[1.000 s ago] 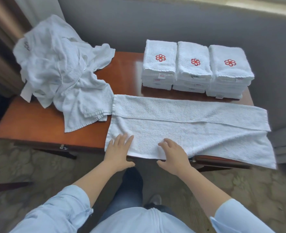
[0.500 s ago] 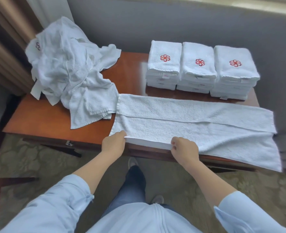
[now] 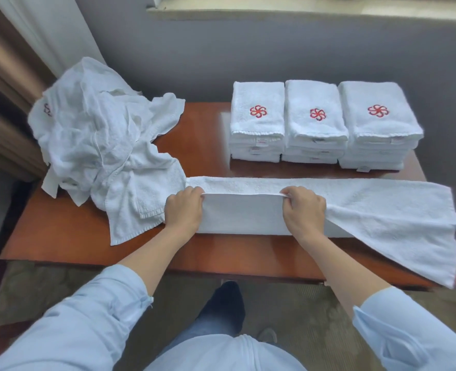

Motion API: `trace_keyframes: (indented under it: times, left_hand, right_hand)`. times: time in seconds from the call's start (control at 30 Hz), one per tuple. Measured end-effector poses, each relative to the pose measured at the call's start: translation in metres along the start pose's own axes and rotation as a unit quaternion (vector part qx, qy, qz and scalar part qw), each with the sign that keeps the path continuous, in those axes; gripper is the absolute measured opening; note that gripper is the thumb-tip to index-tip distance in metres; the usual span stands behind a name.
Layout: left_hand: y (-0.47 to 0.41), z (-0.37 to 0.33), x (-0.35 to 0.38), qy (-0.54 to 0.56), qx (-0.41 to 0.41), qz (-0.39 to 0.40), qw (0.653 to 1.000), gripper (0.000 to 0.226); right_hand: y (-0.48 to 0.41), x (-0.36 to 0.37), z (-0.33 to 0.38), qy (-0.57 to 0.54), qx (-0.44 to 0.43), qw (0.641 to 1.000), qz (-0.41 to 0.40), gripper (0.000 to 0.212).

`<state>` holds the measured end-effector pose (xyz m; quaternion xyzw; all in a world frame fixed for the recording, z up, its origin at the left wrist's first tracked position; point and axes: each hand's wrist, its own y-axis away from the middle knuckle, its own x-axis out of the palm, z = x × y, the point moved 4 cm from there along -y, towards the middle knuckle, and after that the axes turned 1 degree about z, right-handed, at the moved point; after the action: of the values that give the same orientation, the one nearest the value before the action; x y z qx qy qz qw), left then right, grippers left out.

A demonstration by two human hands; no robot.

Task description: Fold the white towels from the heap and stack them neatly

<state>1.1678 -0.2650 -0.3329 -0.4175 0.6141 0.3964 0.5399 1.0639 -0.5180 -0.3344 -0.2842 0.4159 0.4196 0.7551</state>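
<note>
**Laying the near hem over, square to the far side**

The long white towel [image 3: 243, 212] lies stretched left to right along the front of the tabletop [image 3: 68, 231], and its far strip looks already turned in. I have its near hem pinched in both hands. My left grip [image 3: 184, 210] holds it close to the towel's left end and my right grip [image 3: 303, 210] about midway along, fingers curled over the edge in each. Between them the flap is lifted, taut and carried toward the far side. Right of my right grip the cloth is not folded over. It slopes away, and its near corner [image 3: 441, 263] hangs off the tabletop's front edge.

To do this well, I judge the hem should come down parallel to the far side, so the band ends up one even width. The stretch between my hands should be tight as it lands, so no wrinkle is trapped underneath. The right half needs the same treatment. Once the left half lies flat, I would slide my right grip along the hem toward the hanging corner and bring that over too, or the band will taper.

The towel's left end touches the heap of unfolded towels [image 3: 101, 145], which could catch in the fold. At the far right, three stacks of folded towels [image 3: 315, 121] stand side by side, red flower emblems up.
</note>
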Motion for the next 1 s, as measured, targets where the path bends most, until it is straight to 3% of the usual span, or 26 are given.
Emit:
trace_keyframes:
  times: [0.3, 0.47, 0.57, 0.67, 0.77, 1.0]
  left_hand:
    - [-0.076, 0.001, 0.03, -0.052, 0.07, 0.056, 0.995, 0.025]
    - [-0.084, 0.003, 0.044, -0.04, 0.084, 0.057, 0.994, 0.039]
    - [-0.086, -0.007, 0.046, -0.023, 0.138, 0.042, 0.989, 0.051]
    - [-0.088, -0.028, 0.044, 0.04, 0.187, 0.055, 0.98, 0.058]
    - [-0.086, -0.057, 0.043, 0.11, 0.226, 0.064, 0.966, 0.05]
    - [-0.062, -0.146, 0.043, 0.182, 0.359, 0.105, 0.909, 0.039]
  right_hand:
    - [-0.052, 0.042, -0.015, 0.079, 0.088, 0.988, 0.098, 0.03]
    - [-0.055, 0.059, -0.024, 0.103, 0.105, 0.979, 0.14, 0.024]
    - [-0.057, 0.06, -0.024, 0.104, 0.107, 0.978, 0.148, 0.024]
    - [-0.052, 0.053, -0.024, 0.096, 0.086, 0.978, 0.162, 0.04]
    - [-0.032, 0.036, -0.032, 0.096, 0.064, 0.982, 0.152, 0.066]
    - [0.023, -0.009, -0.082, 0.093, 0.142, 0.979, 0.114, 0.089]
